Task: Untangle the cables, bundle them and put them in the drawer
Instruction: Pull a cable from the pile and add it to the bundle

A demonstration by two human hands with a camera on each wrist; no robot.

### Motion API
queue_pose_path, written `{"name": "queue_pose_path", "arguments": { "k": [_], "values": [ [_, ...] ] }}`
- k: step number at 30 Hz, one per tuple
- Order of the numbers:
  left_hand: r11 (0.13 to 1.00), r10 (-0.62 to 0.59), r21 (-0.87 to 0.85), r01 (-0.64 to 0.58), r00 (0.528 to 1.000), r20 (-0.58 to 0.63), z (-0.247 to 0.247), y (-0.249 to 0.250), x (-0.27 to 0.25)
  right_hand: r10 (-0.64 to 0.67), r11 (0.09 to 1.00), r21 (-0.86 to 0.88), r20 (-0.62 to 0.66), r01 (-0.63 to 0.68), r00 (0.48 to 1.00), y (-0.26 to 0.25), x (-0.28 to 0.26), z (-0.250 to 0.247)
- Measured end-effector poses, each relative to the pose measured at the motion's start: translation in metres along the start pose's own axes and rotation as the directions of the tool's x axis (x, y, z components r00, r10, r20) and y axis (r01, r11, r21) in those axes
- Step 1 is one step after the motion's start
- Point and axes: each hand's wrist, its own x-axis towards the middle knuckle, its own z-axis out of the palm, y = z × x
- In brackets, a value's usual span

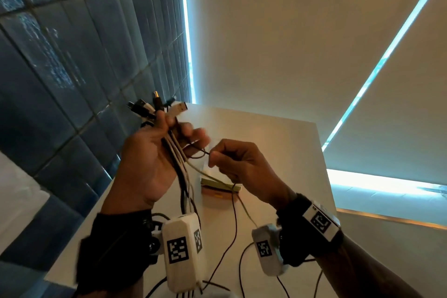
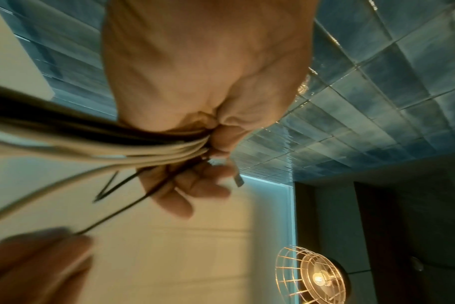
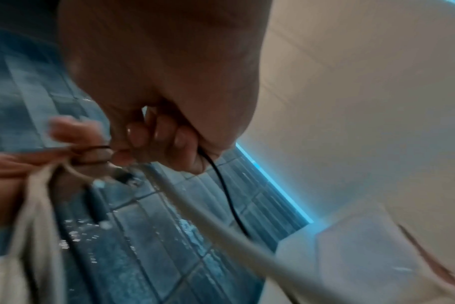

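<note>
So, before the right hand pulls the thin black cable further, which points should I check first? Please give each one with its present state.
1. Left hand grips the cable bundle: ok.
2. Plug ends gathered above the fist: ok.
3. Right hand pinches the thin black cable: ok.
4. That cable free of the bundle: not ok, it runs into the left fist.
5. Lower lengths untangled: cannot tell.
6. Drawer open: cannot tell, none in view.

My left hand [image 1: 147, 162] raised left of my right hand [image 1: 242, 164], cables [image 1: 180, 159] between them, trailing down onto the table [image 1: 285, 152], tiled wall [image 1: 60, 68] at left.
</note>
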Motion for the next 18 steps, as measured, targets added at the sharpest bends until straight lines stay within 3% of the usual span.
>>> {"name": "queue_pose_path", "arguments": {
  "k": [6,18],
  "values": [
    [0.977,0.211,-0.031,-0.21,0.975,0.066,0.002,0.019,-0.006,0.113,0.974,-0.168,-0.228,-0.154,0.967,0.061,-0.014,-0.036],
    [0.928,0.36,0.028,-0.371,0.915,0.182,0.005,0.047,-0.017,0.319,0.867,-0.234,-0.42,-0.44,0.85,0.145,-0.046,-0.058]
  ]
}}
